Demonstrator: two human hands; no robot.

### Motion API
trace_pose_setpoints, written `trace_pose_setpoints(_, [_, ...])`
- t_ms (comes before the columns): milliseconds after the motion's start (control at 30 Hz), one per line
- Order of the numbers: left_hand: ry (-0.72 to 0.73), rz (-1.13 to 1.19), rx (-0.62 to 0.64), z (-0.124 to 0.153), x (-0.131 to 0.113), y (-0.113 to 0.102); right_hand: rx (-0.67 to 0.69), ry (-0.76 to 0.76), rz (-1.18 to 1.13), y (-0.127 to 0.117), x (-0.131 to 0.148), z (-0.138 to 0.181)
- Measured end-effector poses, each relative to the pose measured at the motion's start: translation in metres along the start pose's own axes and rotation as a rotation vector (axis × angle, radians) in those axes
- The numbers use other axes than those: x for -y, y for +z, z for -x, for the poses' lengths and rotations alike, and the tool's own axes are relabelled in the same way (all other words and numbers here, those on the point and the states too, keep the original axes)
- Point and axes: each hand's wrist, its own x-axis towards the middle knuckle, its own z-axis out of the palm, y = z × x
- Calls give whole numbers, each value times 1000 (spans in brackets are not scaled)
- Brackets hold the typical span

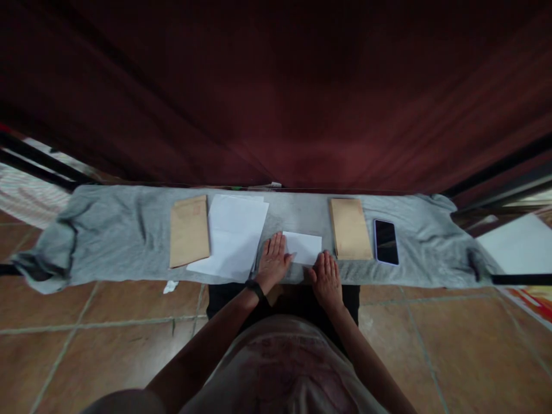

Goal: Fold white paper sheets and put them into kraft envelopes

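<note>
A small white folded paper [304,247] lies on the grey cloth in front of me. My left hand [274,260], with a dark band at its wrist, rests flat at the paper's left edge, fingers stretched forward. At the lower right corner of the same paper lies my right hand [328,279], its fingers extended too. Left of my left hand are several large white sheets [237,233], loosely stacked. One brown envelope stack [190,233] sits beyond those sheets at the left, and another brown envelope stack [351,230] lies to the right of my right hand.
The grey cloth [125,236] covers a narrow long surface. A phone [386,242] lies right of the right-hand envelopes. Behind the surface rises a dark red panel [302,126]. A white scrap [171,286] is on the tiled floor [129,339], below the front edge.
</note>
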Motion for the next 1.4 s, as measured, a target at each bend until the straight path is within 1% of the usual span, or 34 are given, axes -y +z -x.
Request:
trace_pose_setpoints(100, [14, -3, -31, -3, -4, -4, 11, -5, -74, -6, 3, -13])
trace_pose_setpoints(167, [57, 7, -44, -9, -9, -5, 28, -39, -127, -7, 9, -26])
trace_pose_setpoints(267, [125, 27, -17, -19, -17, -3, 54, -72, -172, -2, 20, -46])
trace_pose_setpoints(400, [128, 39, 29, -25, -18, 4, 61, -105, -131, 11, 28, -59])
trace_pose_setpoints(533, [72, 57, 13, -21, -9, 9, 5, -84, -37, 20, 22, -55])
trace_pose_setpoints(667, [29, 67, 5, -15, -2, 9, -23, -48, 11, 23, 12, -49])
trace_pose_setpoints(833, [4, 41, -4, -9, 2, 5, -34, -16, 31, 20, 4, -40])
trace_pose_setpoints(1133, [-20, 21, -40, 4, 7, 3, -41, -22, 70, 11, -5, -20])
trace_pose_setpoints(1333, [-78, 57, -40, 10, 4, 3, -49, -20, 66, 10, -6, -15])
trace_pose_setpoints(1400, [-75, 100, -38, 11, 1, 1, -49, -18, 69, 11, -6, -15])
